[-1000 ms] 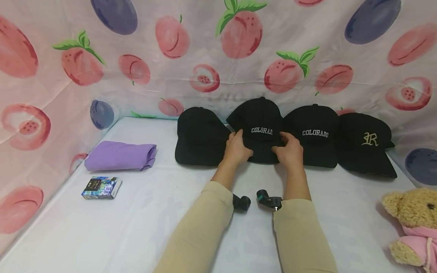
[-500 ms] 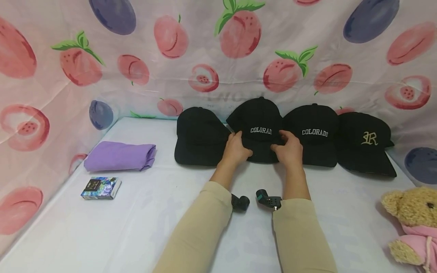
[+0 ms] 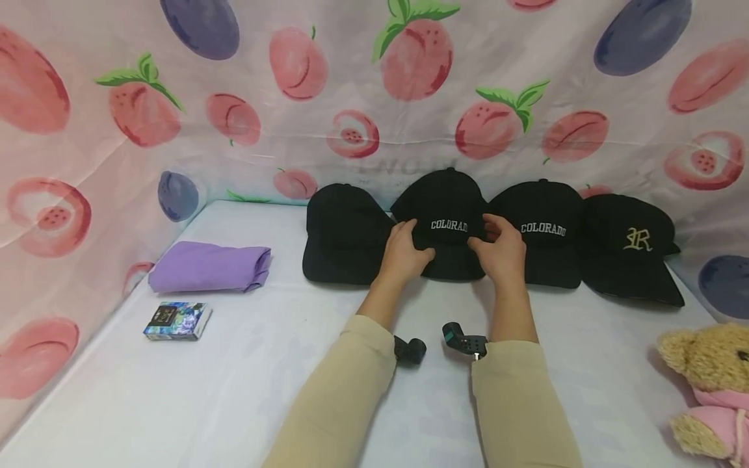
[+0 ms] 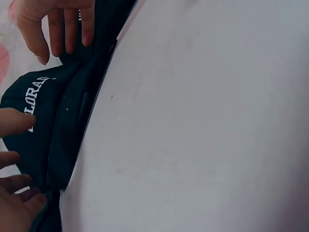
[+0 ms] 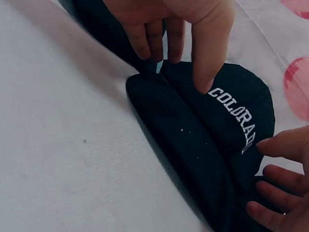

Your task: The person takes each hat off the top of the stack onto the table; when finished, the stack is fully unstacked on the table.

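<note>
A black COLORADO baseball cap [image 3: 450, 198] sits between my two hands, brim toward me. My left hand [image 3: 402, 250] is at its left side, fingers loosely spread and thumb over the brim. At the right side is my right hand [image 3: 504, 250], its fingers extended and thumb pointing inward. In the left wrist view the left thumb and fingers [image 4: 19, 121] stand apart in front of the cap. The right wrist view shows the right hand [image 5: 292, 198] with relaxed fingers near the lettering. Neither hand grips the cap.
A plain black cap [image 3: 342, 237] stands left of it; another COLORADO cap [image 3: 541, 201] and a cap with a gold R emblem [image 3: 614, 260] stand right. A folded purple cloth [image 3: 205, 268] and small patterned box [image 3: 178, 322] lie left. A teddy bear [image 3: 702, 361] is at front right.
My right hand has risen slightly, its thumb lifting from the brim and its fingers spreading. My left thumb has moved up a little. The caps stay in place.
</note>
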`<state>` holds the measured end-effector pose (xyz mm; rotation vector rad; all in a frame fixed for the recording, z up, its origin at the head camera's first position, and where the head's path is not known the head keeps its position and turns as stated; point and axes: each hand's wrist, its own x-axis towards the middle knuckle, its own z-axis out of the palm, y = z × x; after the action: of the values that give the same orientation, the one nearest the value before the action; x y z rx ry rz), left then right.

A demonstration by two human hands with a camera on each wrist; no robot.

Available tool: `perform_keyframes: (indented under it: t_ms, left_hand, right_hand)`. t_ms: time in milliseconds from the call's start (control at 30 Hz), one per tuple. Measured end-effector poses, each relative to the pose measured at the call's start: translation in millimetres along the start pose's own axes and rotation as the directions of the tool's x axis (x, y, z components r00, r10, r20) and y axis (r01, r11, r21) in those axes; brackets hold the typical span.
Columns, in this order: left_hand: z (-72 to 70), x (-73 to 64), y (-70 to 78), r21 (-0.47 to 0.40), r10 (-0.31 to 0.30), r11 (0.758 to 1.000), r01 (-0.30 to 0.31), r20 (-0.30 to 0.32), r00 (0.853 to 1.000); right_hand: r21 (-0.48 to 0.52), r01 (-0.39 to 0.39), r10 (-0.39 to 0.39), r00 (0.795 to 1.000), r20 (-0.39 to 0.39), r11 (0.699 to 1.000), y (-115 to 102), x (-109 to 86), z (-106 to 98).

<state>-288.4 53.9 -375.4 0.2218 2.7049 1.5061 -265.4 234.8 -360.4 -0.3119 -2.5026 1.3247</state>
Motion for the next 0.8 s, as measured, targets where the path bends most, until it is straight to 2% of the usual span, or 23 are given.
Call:
perform_keyframes:
  t_ms: [200, 467, 800]
  left_hand:
    - [-3.5, -4.4, -2.0, -0.036, 0.089, 0.995, -0.089, 0.005, 0.996]
    - [-12.1, -8.6, -3.0, -0.07, 0.15, 0.986, -0.149, 0.006, 0.989]
    - [-31.3, -15.6, -2.4, -0.119, 0.188, 0.974, -0.191, -0.035, 0.982]
  right_hand:
    - [0.053, 0.05, -0.053, 0.997, 0.056, 0.997, -1.2, -0.7, -0.1]
    - [0.063, 0.111, -0.121, 0.979, 0.166, 0.992, -4.7, -2.8, -1.6]
    - [0.089, 0.18, -0.193, 0.966, 0.17, 0.98, -15.0, -3.6, 5.1]
